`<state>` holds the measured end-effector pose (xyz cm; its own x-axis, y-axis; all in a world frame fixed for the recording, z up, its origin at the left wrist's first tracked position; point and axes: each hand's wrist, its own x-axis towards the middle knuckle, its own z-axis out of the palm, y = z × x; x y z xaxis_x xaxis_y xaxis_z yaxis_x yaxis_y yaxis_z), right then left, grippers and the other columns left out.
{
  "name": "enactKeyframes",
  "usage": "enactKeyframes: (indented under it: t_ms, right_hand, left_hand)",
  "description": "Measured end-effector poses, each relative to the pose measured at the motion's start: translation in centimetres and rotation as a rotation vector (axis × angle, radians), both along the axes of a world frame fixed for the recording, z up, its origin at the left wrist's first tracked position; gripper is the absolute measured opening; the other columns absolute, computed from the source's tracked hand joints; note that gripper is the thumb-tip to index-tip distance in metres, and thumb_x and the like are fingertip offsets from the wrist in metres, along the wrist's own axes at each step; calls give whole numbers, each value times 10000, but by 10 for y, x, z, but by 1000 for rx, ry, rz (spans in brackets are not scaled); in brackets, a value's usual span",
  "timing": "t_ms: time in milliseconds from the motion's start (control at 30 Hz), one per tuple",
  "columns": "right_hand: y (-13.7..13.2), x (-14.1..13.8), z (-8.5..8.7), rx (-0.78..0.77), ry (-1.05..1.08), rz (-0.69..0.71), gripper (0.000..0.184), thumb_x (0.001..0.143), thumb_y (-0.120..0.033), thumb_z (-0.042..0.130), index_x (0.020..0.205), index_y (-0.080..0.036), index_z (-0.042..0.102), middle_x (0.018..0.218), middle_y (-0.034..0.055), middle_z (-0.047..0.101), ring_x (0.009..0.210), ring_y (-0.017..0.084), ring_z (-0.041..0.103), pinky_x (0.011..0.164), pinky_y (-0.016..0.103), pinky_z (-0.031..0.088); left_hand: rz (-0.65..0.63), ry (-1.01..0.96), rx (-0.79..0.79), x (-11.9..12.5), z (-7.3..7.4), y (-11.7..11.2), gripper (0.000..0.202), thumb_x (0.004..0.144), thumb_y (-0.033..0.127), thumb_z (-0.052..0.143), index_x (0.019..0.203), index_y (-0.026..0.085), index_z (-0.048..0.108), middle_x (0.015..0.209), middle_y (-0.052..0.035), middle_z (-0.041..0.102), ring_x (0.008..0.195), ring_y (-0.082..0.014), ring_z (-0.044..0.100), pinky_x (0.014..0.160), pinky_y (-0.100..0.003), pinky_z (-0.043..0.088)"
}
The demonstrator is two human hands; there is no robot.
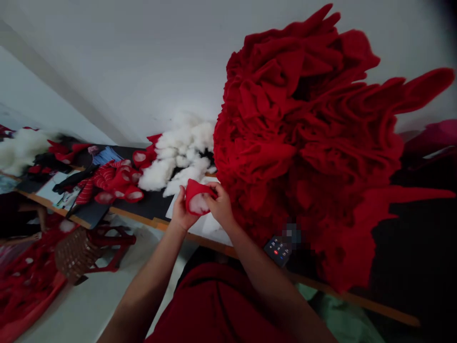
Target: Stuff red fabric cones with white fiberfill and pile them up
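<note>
My left hand (pixel 181 210) and my right hand (pixel 221 206) together hold a small red fabric piece (pixel 197 191) with white stuffing showing in its open side. Both hands have their fingers closed on its edges, above the table's near edge. Just behind my hands lies a heap of white stuffing (pixel 180 155). A tall pile of red fabric pieces (pixel 307 143) rises right beside my right hand.
Several stuffed red pieces (pixel 119 183) lie on the dark table (pixel 152 202) to the left, with more white stuffing (pixel 21 147) farther left. A phone (pixel 280 248) rests near the table edge. A woven basket (pixel 76 252) and red fabric (pixel 24 286) sit on the floor.
</note>
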<state>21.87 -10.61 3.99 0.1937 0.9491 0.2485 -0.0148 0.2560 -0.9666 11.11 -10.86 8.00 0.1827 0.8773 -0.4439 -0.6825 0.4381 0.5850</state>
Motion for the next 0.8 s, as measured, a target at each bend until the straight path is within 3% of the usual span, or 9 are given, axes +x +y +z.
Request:
enactKeyframes:
  t_ms: [133, 267, 367, 467, 567, 700, 800]
  right_hand:
    - [-28, 3, 6, 132, -245, -272, 224, 798, -173, 449, 1004, -151, 533, 981, 108, 541, 946, 192, 520, 837, 370, 455]
    - [-46, 1, 3, 373, -471, -149, 360, 841, -97, 333, 1162, -185, 469, 1131, 117, 516, 1113, 195, 467, 927, 402, 426]
    - [-42, -6, 2, 389, -611, -136, 433, 844, -95, 316, 1267, -168, 377, 1270, 138, 436, 1237, 236, 356, 962, 461, 397]
    - [-35, -10, 5, 385, -695, -83, 415, 845, -94, 317, 1246, -142, 416, 1264, 154, 451, 1234, 250, 359, 957, 464, 405]
    - [-38, -8, 11, 409, -692, -69, 384, 831, -70, 333, 1183, -118, 478, 1214, 166, 487, 1191, 239, 404, 936, 430, 429]
    - [-45, 1, 20, 465, -592, -218, 322, 793, -43, 391, 1057, -145, 544, 1253, 158, 435, 1202, 251, 387, 941, 456, 406]
    - [-44, 3, 26, 478, -456, -128, 362, 808, -53, 367, 1133, -172, 475, 1295, 143, 412, 1230, 228, 377, 962, 445, 403]
  left_hand:
    - [211, -55, -42, 9, 1, 11, 197, 798, 293, 499, 819, 123, 597, 753, -50, 666, 690, -149, 626, 741, -290, 493]
    - [218, -70, -29, 12, 4, 13, 228, 816, 305, 475, 861, 121, 603, 766, -58, 672, 696, -148, 632, 737, -282, 500]
    - [167, -66, 32, 17, 7, 8, 248, 811, 286, 481, 980, 139, 588, 833, -56, 674, 757, -147, 634, 809, -286, 482]
    - [121, -9, 116, 21, 12, 3, 358, 768, 241, 541, 1121, 184, 526, 895, -48, 670, 849, -166, 628, 877, -317, 452]
    - [49, 19, 167, 19, 16, 1, 476, 730, 219, 582, 1192, 194, 471, 936, -68, 663, 896, -198, 620, 881, -354, 449]
    - [98, 4, 147, 11, 14, 2, 483, 748, 215, 557, 1218, 197, 444, 903, -65, 668, 842, -190, 632, 832, -347, 473]
    - [80, -12, 144, 7, 13, 2, 484, 758, 215, 544, 1228, 221, 430, 921, -57, 665, 846, -187, 632, 816, -339, 476]
